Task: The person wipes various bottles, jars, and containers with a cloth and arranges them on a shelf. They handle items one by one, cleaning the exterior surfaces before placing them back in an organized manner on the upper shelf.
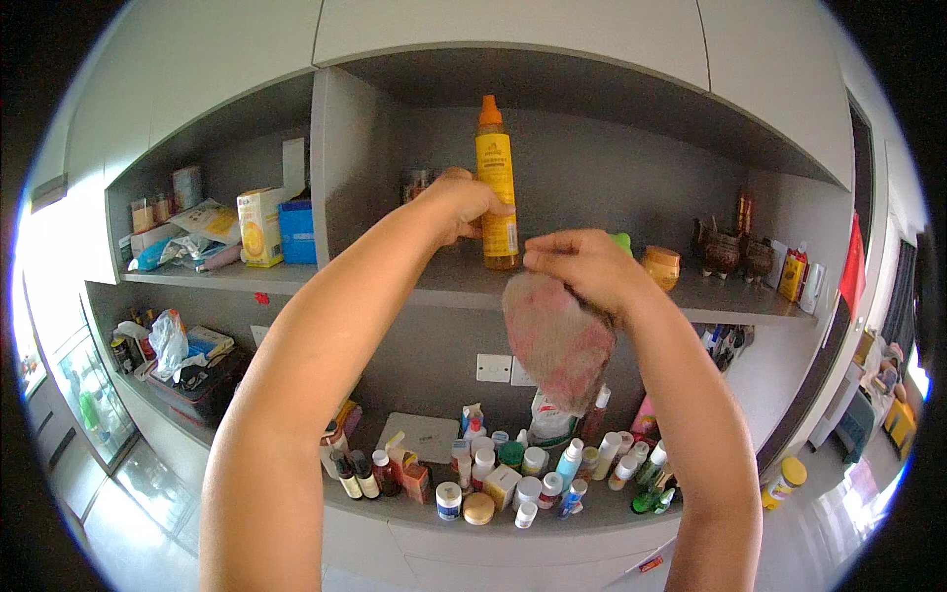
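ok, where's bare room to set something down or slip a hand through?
Set-down: thin front strip of the upper shelf, before the dark pots, right of the orange jar. Pass-through: open air above that jar, right of the yellow bottle, against the bare back panel. Crowded: lower counter between the forearms, packed with bottles and jars.

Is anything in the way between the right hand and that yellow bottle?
Nothing visible. The right hand appears close beside the yellow bottle, which the left hand holds. The stained cloth in the right hand hangs lower, not between them.
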